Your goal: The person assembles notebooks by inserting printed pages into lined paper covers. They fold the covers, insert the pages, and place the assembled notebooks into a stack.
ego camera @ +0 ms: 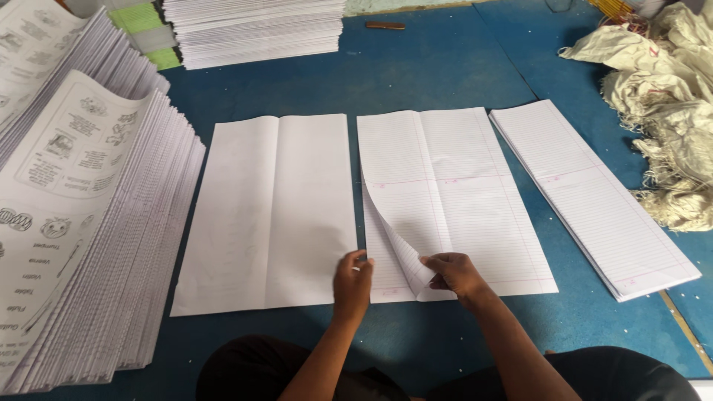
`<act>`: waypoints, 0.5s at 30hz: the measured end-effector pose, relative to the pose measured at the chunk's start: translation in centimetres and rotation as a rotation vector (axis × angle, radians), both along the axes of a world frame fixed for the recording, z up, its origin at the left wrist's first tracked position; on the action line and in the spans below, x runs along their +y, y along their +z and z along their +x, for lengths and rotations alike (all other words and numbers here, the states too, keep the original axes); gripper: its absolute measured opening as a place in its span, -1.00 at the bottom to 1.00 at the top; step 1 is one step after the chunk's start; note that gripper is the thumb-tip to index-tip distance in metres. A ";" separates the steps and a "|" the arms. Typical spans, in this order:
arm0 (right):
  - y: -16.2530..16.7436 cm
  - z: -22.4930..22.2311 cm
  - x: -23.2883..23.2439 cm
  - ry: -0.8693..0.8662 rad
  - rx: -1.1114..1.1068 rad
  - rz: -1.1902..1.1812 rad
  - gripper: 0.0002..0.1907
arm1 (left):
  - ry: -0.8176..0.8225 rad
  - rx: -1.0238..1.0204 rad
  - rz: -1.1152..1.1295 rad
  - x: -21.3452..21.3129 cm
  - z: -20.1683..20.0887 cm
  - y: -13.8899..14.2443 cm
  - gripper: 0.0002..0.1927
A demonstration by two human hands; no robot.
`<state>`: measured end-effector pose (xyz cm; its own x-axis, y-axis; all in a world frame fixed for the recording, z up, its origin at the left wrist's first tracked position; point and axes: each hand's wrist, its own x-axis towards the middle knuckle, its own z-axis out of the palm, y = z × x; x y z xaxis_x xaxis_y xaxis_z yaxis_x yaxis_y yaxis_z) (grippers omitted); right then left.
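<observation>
Your right hand (pixel 454 275) fingers are pinching the white ruled sheet's (pixel 445 200) curling corner, its long axis pointing away from you; your left hand (pixel 352 281) is pressing loosely curled on the plain white folded sheet (pixel 271 212).

A notebook-binding workshop: stacked ruled sheets (pixel 594 197) and printed covers (pixel 67 223) everywhere.

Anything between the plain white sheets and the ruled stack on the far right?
Yes, head view: the middle ruled pile, its corner lifted by the right hand; left hand beside it.
</observation>
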<state>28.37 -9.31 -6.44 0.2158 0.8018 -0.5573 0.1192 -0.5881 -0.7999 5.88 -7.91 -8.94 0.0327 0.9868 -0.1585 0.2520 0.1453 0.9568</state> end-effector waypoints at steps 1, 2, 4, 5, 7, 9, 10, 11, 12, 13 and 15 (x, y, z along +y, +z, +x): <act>0.1 0.0 0.0 0.015 -0.049 0.022 -0.42 | 0.035 0.029 0.063 0.0 -0.1 -0.1 -0.54; 0.2 0.0 0.0 0.031 -0.099 0.045 -0.42 | 0.071 0.058 0.127 0.1 -0.3 -0.3 -0.57; 0.6 -0.2 0.0 0.055 -0.193 0.055 -0.42 | 0.017 -0.070 -0.039 0.4 -0.3 -0.3 -0.53; 0.9 -0.4 0.0 0.062 -0.240 0.041 -0.43 | -0.012 -0.134 -0.123 0.5 -0.2 -0.3 -0.50; 1.4 -0.9 -0.1 0.067 -0.299 0.027 -0.42 | -0.064 -0.189 -0.221 0.9 0.2 -0.3 -0.43; 1.7 -1.3 -0.4 0.064 -0.322 0.019 -0.39 | -0.096 -0.248 -0.329 1.1 0.7 -0.5 -0.34; 1.9 -1.3 -0.5 0.068 -0.297 0.069 -0.39 | -0.104 -0.279 -0.384 1.3 0.9 -0.8 -0.29; 2.0 -1.1 -0.5 0.073 -0.273 0.119 -0.40 | -0.112 -0.310 -0.439 1.5 1.2 -1.1 -0.25; 2.1 -0.8 -0.5 0.076 -0.249 0.172 -0.40 | -0.088 -0.311 -0.469 1.7 1.4 -1.4 -0.30; 2.3 -0.2 -0.4 0.088 -0.247 0.178 -0.43 | -0.063 -0.311 -0.500 1.8 1.6 -1.9 -0.35; 3.1 2.1 0.2 0.112 -0.242 0.192 -0.48 | -0.040 -0.235 -0.453 2.0 1.7 -2.8 -0.45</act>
<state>30.43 -9.10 -3.36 0.2281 0.9136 -0.3366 0.3749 -0.4015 -0.8356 7.61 -5.91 -11.77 0.1552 0.8180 -0.5539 0.0514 0.5533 0.8314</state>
